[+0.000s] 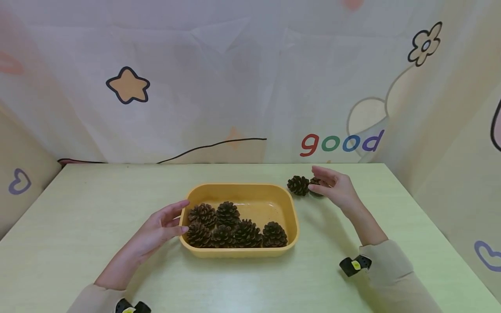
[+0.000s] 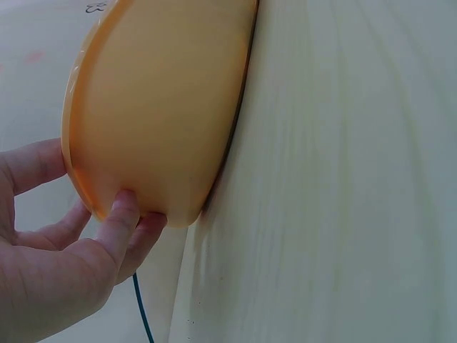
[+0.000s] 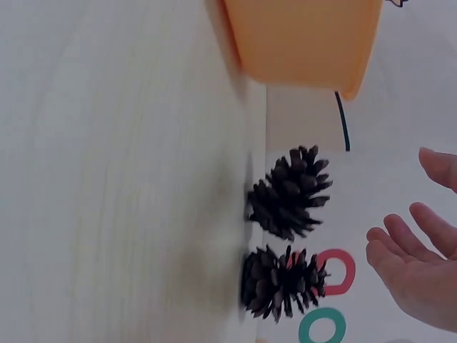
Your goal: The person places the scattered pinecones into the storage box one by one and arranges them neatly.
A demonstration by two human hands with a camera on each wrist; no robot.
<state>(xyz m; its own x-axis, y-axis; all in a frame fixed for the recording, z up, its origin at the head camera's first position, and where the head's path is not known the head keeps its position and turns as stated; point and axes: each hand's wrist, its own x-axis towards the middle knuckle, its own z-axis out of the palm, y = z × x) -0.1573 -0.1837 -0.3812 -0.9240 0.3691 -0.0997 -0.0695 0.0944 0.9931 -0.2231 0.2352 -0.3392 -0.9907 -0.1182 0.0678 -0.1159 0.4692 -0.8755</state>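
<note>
A yellow plastic tub (image 1: 266, 191) stands on the table with several brown pine cones (image 1: 246, 232) along its front and left. At its left end my left hand (image 1: 166, 224) holds the tub, thumb at the rim and fingers against the outer wall (image 2: 157, 107). To the right, behind the tub's corner, two loose pine cones sit side by side: the left pine cone (image 3: 291, 193) and the right pine cone (image 3: 282, 282). Over the right one hovers my right hand (image 1: 336, 189), fingers spread and apart from it in the right wrist view, partly hiding it in the head view.
The pale green table (image 1: 117, 187) reaches back to a printed cloth backdrop (image 1: 235, 87), with cloth (image 1: 462, 174) along the right side too. Each wrist wears a black strap, such as the right strap (image 1: 354, 264).
</note>
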